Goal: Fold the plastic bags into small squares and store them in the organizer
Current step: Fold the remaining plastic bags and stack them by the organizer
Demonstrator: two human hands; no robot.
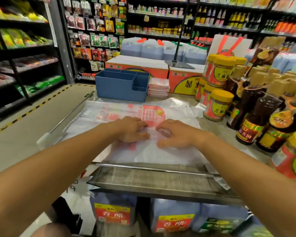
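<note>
Both the left hand [132, 130] and right hand [175, 134], fingers curled, pinch the plastic bag [120, 115] mid-sheet, between the blue organizer [120, 88] and the table's metal front edge [154, 169].

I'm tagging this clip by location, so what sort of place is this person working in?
Most likely a grocery shop. Packed snack shelves line the aisle, yellow-lidded jars and sauce bottles stand stacked beside the work surface, and large jugs sit behind the blue organizer.

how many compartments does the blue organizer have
4 show in the blue organizer: a large front-left one, two along the back, and a lower one at the front right. Their insides are mostly hidden.
</note>
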